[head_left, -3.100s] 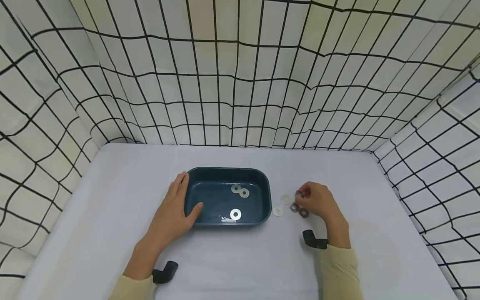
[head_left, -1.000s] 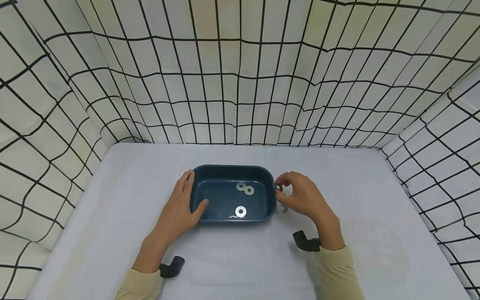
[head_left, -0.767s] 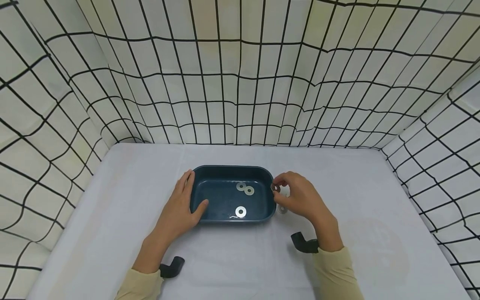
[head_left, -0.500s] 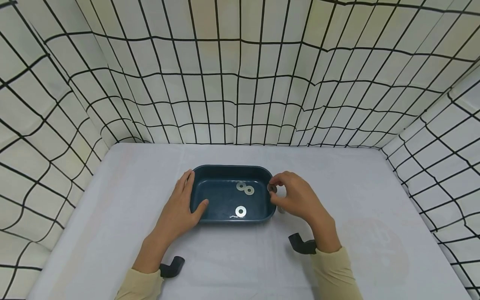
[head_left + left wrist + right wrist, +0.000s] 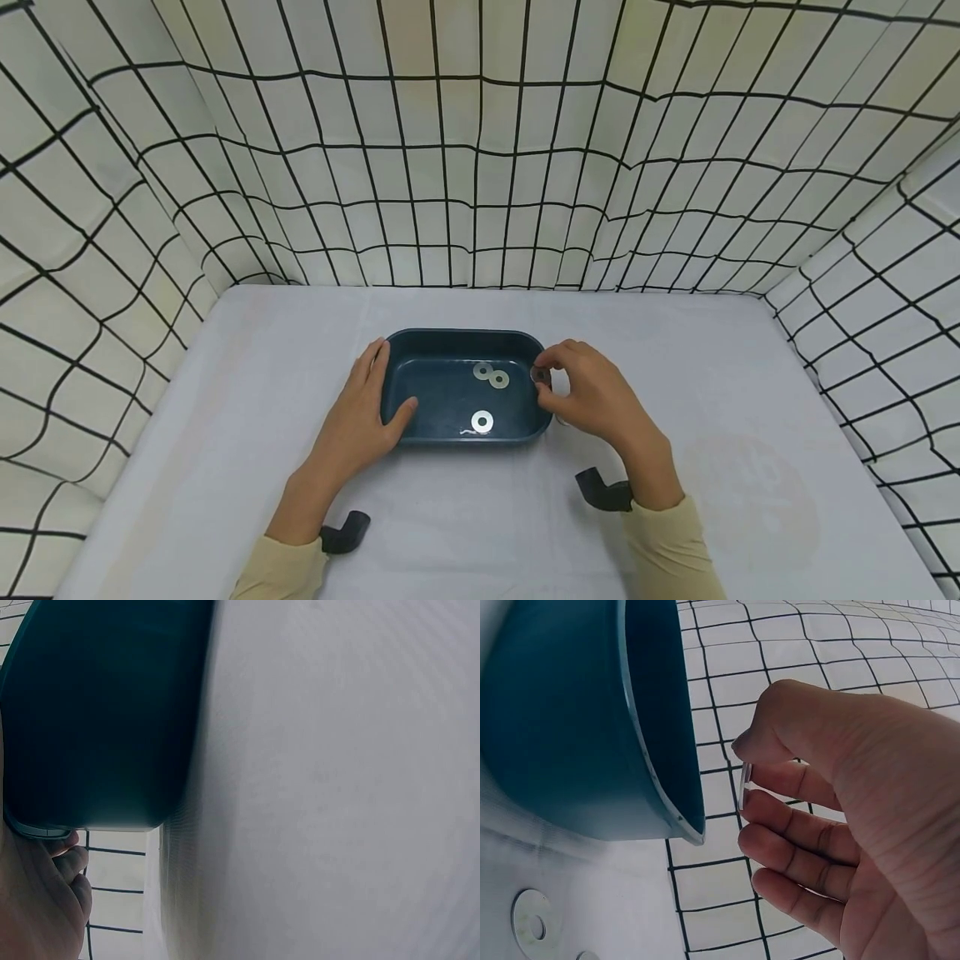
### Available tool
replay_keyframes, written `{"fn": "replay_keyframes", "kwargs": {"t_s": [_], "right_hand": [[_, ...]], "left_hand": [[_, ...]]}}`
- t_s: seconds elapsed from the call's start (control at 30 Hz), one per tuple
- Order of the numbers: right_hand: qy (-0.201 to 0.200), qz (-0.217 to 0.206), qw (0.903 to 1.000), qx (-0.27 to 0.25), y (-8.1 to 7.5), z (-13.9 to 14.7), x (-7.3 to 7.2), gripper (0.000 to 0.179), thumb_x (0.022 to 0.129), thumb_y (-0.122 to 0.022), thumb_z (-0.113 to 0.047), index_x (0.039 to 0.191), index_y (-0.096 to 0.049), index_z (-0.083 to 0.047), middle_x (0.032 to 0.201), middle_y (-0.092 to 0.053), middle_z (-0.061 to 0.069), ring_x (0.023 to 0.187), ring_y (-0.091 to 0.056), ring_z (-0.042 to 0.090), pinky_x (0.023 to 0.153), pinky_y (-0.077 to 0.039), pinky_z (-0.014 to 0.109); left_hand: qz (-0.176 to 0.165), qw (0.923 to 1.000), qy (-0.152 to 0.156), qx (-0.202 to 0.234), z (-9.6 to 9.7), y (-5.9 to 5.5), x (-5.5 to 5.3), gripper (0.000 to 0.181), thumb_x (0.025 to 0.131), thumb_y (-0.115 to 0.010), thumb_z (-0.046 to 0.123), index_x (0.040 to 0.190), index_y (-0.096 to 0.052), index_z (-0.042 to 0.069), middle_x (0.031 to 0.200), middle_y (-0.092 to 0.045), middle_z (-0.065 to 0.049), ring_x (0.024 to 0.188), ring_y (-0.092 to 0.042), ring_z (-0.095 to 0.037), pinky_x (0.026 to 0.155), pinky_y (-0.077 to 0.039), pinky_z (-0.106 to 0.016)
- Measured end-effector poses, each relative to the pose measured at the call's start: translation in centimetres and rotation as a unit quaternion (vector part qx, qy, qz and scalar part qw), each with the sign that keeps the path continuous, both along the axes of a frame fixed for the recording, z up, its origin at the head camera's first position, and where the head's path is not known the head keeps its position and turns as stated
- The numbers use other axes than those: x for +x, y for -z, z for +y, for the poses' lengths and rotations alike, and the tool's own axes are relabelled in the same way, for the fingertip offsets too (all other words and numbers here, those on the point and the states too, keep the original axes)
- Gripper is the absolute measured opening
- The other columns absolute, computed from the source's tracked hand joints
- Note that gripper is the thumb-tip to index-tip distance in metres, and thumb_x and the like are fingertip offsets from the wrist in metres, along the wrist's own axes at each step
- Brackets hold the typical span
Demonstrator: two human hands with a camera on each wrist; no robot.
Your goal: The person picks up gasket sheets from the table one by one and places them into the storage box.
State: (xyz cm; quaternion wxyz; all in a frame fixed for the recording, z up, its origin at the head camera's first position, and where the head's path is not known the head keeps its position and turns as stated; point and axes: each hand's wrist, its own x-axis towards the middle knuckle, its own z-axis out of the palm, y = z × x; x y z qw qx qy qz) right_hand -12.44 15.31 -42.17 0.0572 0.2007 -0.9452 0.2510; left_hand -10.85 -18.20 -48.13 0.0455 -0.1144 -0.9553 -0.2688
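One washer (image 5: 537,377) pinched by right hand (image 5: 596,392), at rim of tray (image 5: 442,392).
Thumb and fingertips nearly together on it, lower fingers loosely bent. Tray immediately left of right hand, long axis running toward left hand (image 5: 360,410), which grips the opposite end, thumb over the rim. Washer-to-rim contact unclear. Three loose washers (image 5: 475,423) in tray, left of right hand.

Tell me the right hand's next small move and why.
Probably ease the pinched washer slightly farther left, over the inside of the tray: the right hand holds it near the tray's right rim, three washers lie inside, and the left hand holds the opposite end.
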Motion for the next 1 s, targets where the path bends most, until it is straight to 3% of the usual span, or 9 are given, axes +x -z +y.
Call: {"fn": "replay_keyframes", "kwargs": {"t_s": [0.6,1.0], "right_hand": [[-0.034,0.028,0.9982,0.04,-0.5,-2.0,1.0,0.026,0.086,-0.081,-0.015,0.111,-0.077,-0.01,0.106,-0.075,0.001,0.095,-0.067,0.017,0.086,-0.06,0.036],[-0.028,0.033,0.9979,0.047,-0.8,-2.1,1.1,0.031,0.087,-0.08,-0.015,0.118,-0.076,-0.011,0.117,-0.075,0.004,0.109,-0.071,0.024,0.098,-0.061,0.044]], "left_hand": [[0.006,1.0,0.002,0.0,0.0,0.1,-0.1,0.092,0.102,-0.064,0.039,0.169,-0.015,0.001,0.176,-0.018,-0.021,0.163,-0.025,-0.043,0.129,-0.031,-0.063],[0.003,1.0,-0.001,0.002,0.0,0.1,0.0,0.091,0.102,-0.064,0.04,0.169,-0.015,0.002,0.177,-0.018,-0.02,0.163,-0.025,-0.043,0.129,-0.031,-0.063]]}}
